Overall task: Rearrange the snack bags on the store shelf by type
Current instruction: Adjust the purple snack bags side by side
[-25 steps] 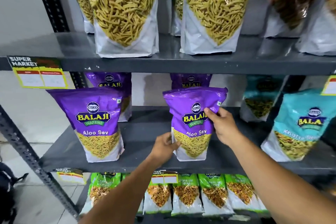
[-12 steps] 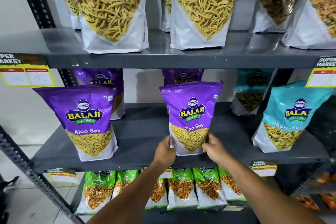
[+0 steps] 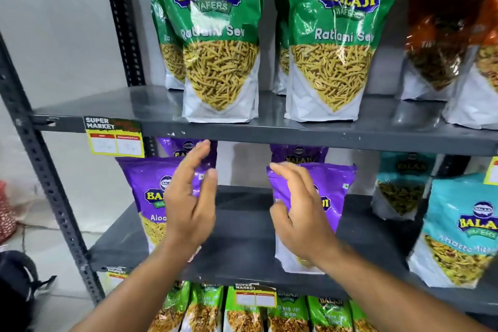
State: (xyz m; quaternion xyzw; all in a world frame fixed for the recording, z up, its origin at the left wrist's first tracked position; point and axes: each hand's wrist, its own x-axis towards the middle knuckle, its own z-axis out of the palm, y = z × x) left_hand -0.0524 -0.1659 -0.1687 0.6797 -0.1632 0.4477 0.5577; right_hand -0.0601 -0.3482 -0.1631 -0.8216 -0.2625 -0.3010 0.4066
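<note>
Two purple Aloo Sev bags stand upright at the front of the middle shelf [image 3: 242,245]: one on the left [image 3: 147,191], one at the centre [image 3: 336,188], each with another purple bag behind it. My left hand [image 3: 190,202] is raised in front of the left bag, fingers apart, holding nothing. Over the centre bag's left half hovers my right hand [image 3: 299,213], fingers spread and curled, empty. Two green Ratlami Sev bags [image 3: 218,43] [image 3: 334,43] stand on the upper shelf. Teal Khatta Mitha bags [image 3: 463,229] stand at the right of the middle shelf.
Orange snack bags [image 3: 442,35] stand at the upper right. Several green Chana Jor Garam bags [image 3: 288,312] line the bottom shelf. Yellow price tags [image 3: 116,140] hang on the shelf edges. A perforated grey upright [image 3: 45,183] frames the left side, with a dark bag [image 3: 16,283] on the floor.
Both hands have let go of the centre purple bag and lifted away from its base, fingers opening. The bag now stands by itself. The camera has tilted upward.
</note>
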